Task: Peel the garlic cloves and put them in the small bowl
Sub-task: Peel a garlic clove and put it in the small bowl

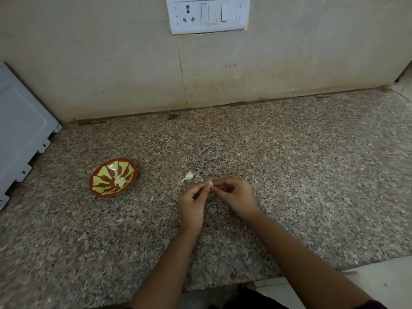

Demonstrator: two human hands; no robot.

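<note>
A small red and yellow patterned bowl (113,177) sits on the granite counter at the left, with a few peeled pale garlic cloves (120,180) in its middle. One unpeeled white garlic clove (188,176) lies on the counter just beyond my hands. My left hand (192,205) and my right hand (235,196) meet at the fingertips, both pinching a small white garlic clove (210,185) between them, a little above the counter. Most of that clove is hidden by my fingers.
The speckled granite counter (289,163) runs to a tiled wall with a white socket and switch plate (208,14). A grey appliance panel (20,134) stands at the far left. The counter's front edge is at the lower right, above a pale floor.
</note>
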